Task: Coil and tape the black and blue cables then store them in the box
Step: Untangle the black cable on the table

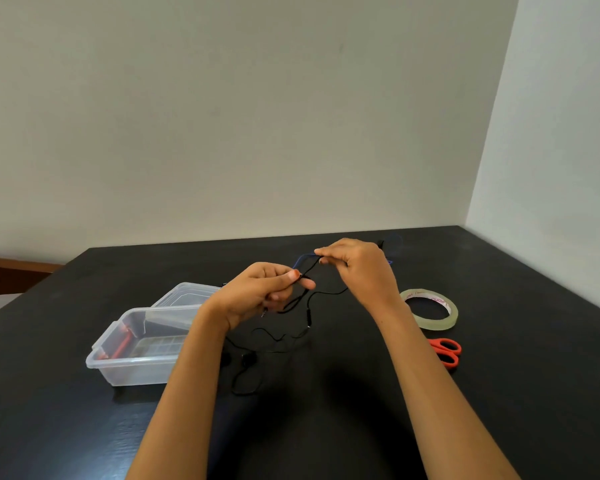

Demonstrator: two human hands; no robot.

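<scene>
Hands held up over the dark worktop (326,427), both pinching cable.

The left hand (260,292) has its thumb and curled fingers closed on the black cable (308,317). The right hand (357,268), a little higher and farther back, pinches the cables at its fingertips. A short stretch of black cable runs taut between the two hands. The rest hangs in loose loops below them and trails onto the worktop toward the person. The blue cable (303,257) shows as a small bend just left of the right hand's fingertips, and more of it lies behind that hand. To the left stands the clear plastic box (118,365), open, with something red along its left wall; its lid (187,292) rests against the far rim. To the right lies a roll of clear tape (440,322), flat on the worktop. Red-handled scissors (447,351) lie just in front of it, partly hidden by the right forearm.
</scene>
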